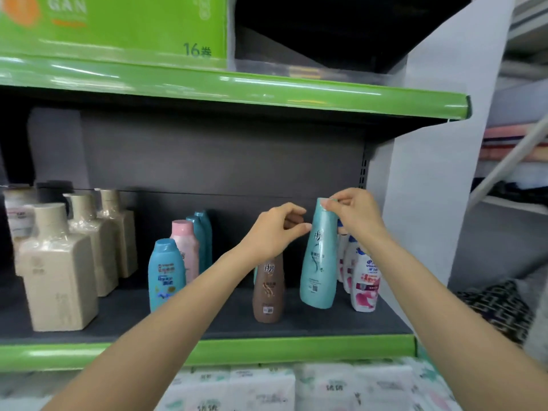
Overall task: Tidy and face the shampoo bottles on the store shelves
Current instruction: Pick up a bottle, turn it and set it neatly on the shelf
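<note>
Head view gives me the right hand (pixel 354 216) pinching the cap of a tall teal plastic shampoo bottle (pixel 319 256), tilted slightly, its base at the dark shelf (pixel 207 324). My left hand (pixel 274 231), fingers curled, touches that bottle's left side above a brown plastic bottle (pixel 268 295). White-and-pink bottles (pixel 363 284) stand just right; beige square bottles (pixel 59 271) far left.

The green carton (pixel 118 22) on the top shelf shows white letters "GAN" and, near its lower right corner, "16" followed by a Chinese character. The light blue bottle (pixel 165 274) carries the word "Rejoice". Print on the teal bottle (pixel 318 256), brown bottle (pixel 268 292) and tissue packs (pixel 326 387) is Chinese, too blurred to read.
</note>
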